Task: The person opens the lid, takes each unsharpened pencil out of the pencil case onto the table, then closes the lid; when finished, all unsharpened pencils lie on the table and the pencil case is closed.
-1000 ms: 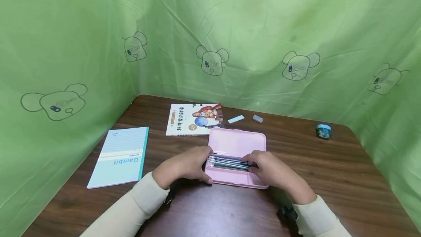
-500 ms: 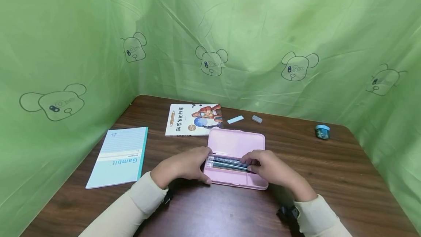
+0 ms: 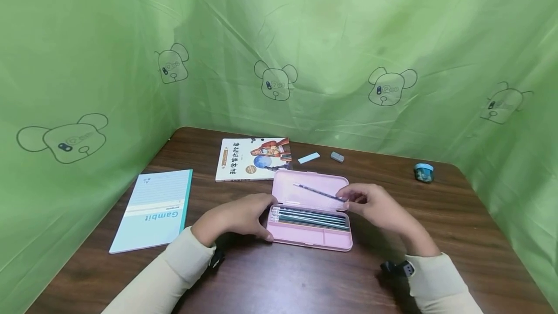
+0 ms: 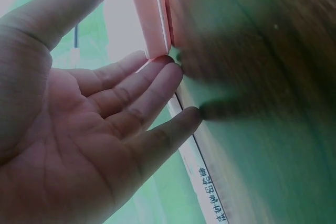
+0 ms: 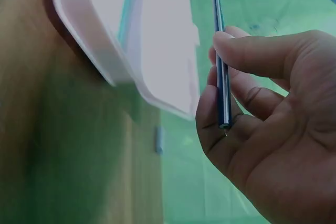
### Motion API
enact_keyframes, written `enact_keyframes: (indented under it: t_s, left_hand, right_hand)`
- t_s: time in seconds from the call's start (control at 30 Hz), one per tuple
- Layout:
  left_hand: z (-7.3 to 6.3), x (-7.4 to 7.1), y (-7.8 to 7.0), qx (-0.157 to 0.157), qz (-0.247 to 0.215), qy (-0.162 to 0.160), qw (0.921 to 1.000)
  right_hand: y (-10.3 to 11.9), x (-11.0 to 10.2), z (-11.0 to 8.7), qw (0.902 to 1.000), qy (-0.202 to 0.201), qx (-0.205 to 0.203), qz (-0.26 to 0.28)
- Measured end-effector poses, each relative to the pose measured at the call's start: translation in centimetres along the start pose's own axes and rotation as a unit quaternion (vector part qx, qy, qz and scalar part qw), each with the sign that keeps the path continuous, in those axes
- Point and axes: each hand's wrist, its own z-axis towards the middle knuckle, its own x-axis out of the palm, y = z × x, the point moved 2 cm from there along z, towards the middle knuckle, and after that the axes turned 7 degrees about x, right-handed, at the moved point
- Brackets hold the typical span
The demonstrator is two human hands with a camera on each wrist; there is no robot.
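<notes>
Lifting step, I think: right hand pinching a pencil right of frame centre, left hand spread loosely against pink case, next move needs steadiness imo

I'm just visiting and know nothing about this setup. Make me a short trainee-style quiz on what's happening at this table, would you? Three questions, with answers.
1. Fill the gap: seen from the head camera, the jar stands to the ____ of the case.

2. True or false: the case is shut.

3. What is the right hand holding?

Key:
1. Right.
2. False; it lies open, with pencils showing inside.
3. A single pencil, held up off the row in the case.
</notes>
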Motion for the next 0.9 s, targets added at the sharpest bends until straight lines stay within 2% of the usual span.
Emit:
enact_keyframes:
  t_s: [0.27, 0.4, 0.63, 0.9]
  left_hand:
    - [0.0, 0.1, -0.2, -0.007, -0.006, 0.002, 1.0]
    - [-0.1, 0.1, -0.3, -0.008, -0.007, 0.0, 0.9999]
    - [0.0, 0.0, -0.4, -0.011, -0.005, 0.0, 0.9999]
    - [0.0, 0.1, -0.3, -0.018, -0.006, 0.001, 0.9998]
  right_hand:
    - [-2.7, -4.1, -1.0, 0.9968, -0.066, 0.038, -0.023]
    - [-4.7, -5.3, -1.2, 0.9938, -0.083, 0.068, -0.031]
    - [-8.0, -5.7, -1.2, 0.9919, -0.08, 0.093, -0.034]
    - [-10.4, -4.7, -1.1, 0.9933, -0.045, 0.102, -0.028]
